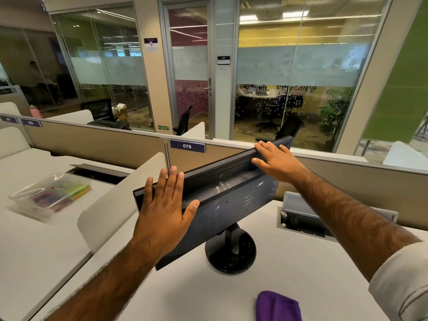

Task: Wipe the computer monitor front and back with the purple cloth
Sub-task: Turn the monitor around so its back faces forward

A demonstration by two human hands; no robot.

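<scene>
A dark computer monitor stands on a round black base in the middle of the white desk, turned at an angle with its back panel facing me. My left hand lies flat with straight fingers against the monitor's left end. My right hand rests with spread fingers on the top edge near the far right end. The purple cloth lies crumpled on the desk at the bottom right, apart from both hands.
A white curved divider separates this desk from the left one, where a clear plastic box of coloured items sits. An open cable hatch is behind the monitor on the right. A beige partition labelled 079 runs across the back.
</scene>
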